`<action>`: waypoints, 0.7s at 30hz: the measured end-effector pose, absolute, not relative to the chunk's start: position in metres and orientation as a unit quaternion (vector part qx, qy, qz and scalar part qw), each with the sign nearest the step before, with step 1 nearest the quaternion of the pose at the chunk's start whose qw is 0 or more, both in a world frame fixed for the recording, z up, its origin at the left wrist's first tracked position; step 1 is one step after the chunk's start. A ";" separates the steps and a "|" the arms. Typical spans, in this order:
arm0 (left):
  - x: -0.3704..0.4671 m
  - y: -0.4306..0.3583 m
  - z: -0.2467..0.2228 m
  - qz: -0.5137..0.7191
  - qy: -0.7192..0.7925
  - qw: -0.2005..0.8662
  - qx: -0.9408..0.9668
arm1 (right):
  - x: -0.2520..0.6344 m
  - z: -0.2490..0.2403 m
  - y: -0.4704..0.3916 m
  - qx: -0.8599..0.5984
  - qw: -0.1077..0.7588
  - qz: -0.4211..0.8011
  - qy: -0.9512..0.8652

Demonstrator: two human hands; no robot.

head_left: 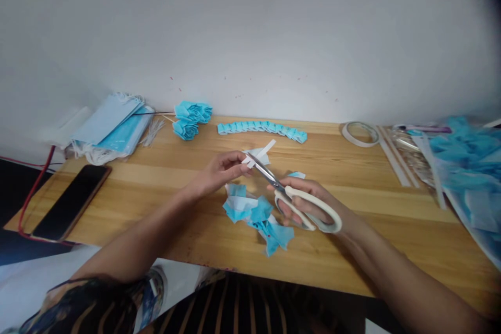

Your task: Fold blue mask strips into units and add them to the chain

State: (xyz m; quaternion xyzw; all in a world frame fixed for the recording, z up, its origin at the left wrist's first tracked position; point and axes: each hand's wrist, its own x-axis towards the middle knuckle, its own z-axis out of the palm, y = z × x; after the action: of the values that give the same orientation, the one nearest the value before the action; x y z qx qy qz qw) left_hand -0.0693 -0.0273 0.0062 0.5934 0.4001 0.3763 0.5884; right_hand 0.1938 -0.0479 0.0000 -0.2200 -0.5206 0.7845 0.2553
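Between thumb and fingers, my left hand (223,169) pinches a small white piece of mask fabric (263,154) above the middle of the table. My right hand (309,195) has its fingers through the cream handles of a pair of scissors (276,182). The metal blades point up and left and meet the white piece close to my left fingertips. Below the hands lies a loose heap of blue and white fabric scraps (258,214). Another small blue scrap (297,175) shows just behind my right hand. Farther back, a row of folded blue pieces (262,126) lies in a line.
Blue fabric roses (191,115) on sticks lie at the back left, beside a stack of face masks (113,125). A phone (72,202) rests at the left edge. At right are a tape roll (360,134), white strips (392,159) and a blue scrap pile (469,162).
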 end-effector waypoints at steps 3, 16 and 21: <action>-0.069 -0.028 0.006 0.379 0.386 0.593 0.596 | 0.195 0.002 -0.048 -0.236 0.252 0.779 -0.524; -0.066 -0.026 0.004 0.402 0.402 0.563 0.599 | 0.194 0.008 -0.048 -0.233 0.269 0.766 -0.535; -0.066 -0.027 0.006 0.404 0.407 0.552 0.606 | 0.197 0.005 -0.049 -0.232 0.271 0.749 -0.559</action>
State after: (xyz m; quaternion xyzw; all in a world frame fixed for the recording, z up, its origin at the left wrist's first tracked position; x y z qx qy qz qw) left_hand -0.0655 -0.0267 0.0057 0.6055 0.4071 0.4042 0.5516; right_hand 0.1972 -0.0489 0.0055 -0.2324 -0.5585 0.7487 0.2710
